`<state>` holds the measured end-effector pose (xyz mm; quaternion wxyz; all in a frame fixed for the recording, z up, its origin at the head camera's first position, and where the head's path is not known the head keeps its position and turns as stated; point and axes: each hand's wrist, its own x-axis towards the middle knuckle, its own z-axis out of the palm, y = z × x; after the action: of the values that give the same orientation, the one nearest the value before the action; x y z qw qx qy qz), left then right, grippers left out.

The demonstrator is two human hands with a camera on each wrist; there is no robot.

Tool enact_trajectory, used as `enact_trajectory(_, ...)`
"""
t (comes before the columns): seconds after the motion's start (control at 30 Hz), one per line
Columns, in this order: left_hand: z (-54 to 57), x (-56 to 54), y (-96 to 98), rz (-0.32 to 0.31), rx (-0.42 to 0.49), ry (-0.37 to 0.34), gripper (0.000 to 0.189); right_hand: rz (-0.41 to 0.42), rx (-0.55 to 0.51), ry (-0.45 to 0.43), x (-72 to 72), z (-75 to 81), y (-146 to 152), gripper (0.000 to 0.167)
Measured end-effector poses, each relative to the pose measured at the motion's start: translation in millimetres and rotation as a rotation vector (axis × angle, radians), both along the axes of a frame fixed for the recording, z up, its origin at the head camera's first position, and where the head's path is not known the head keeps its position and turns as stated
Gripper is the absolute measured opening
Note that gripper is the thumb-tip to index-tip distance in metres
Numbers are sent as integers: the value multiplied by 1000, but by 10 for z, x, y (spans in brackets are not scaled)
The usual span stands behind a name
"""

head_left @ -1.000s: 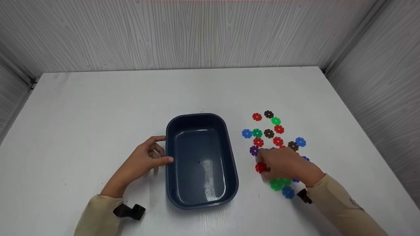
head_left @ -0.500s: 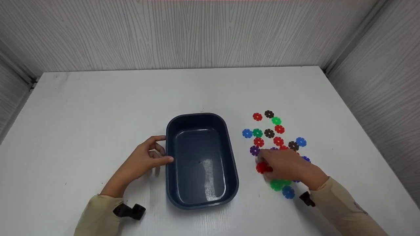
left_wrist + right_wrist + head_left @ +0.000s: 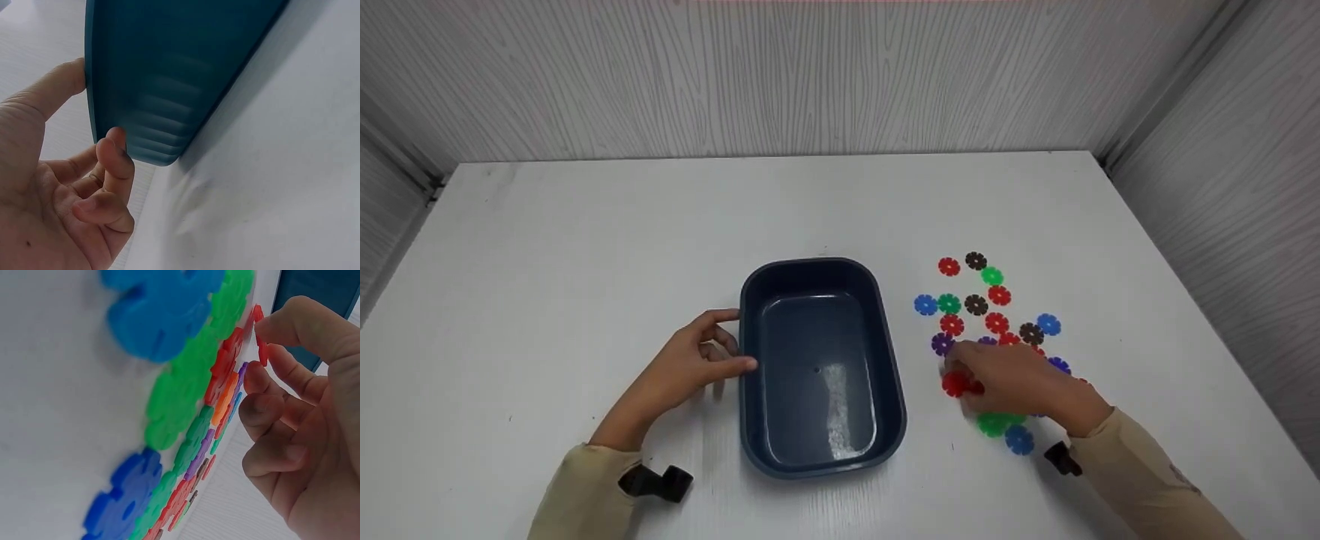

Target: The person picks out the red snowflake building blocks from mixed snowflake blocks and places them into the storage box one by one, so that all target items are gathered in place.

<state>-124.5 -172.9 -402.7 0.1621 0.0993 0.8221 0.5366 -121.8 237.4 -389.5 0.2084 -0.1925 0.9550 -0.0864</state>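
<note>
My left hand (image 3: 690, 360) holds the left side of a dark blue plastic tub (image 3: 817, 375), its thumb over the rim and its index finger against the edge. In the left wrist view the other fingers curl beside the tub's outer wall (image 3: 169, 101). To the right of the tub, my right hand (image 3: 1012, 379) pinches a red notched building disc (image 3: 260, 334) between thumb and index finger. The right wrist view has this disc on edge, near the tabletop. Several other discs lie beneath and around that hand, partly hidden by it.
Flat notched discs in several colours are scattered on the white table (image 3: 622, 225), including a blue disc (image 3: 1019, 440) nearest the front and a black disc (image 3: 976, 261) farthest back. A grey wood-grain panel (image 3: 810, 75) stands behind the table, with side panels left and right.
Over the last second my right hand has shifted very slightly to the right, with the red building disc between its fingers. The left hand and the tub look unmoved.
</note>
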Motion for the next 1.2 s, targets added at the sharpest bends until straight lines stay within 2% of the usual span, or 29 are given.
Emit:
enact_trajectory(0.23, 3, 7, -2, 8, -2, -9, 74, 37, -38, 7, 1, -5, 2, 51)
enact_trajectory(0.67, 17, 18, 0, 10, -13, -5, 73, 123, -43, 20, 18, -32, 43, 43)
enact_trajectory(1.03, 22, 20, -1, 12, -28, -2, 75, 175, -63, 59, 28, -49, 91, 41)
enact_trajectory(1.2, 19, 15, 3, 16, -33, 1, 74, 204, -53, 103, 37, -52, 95, 41)
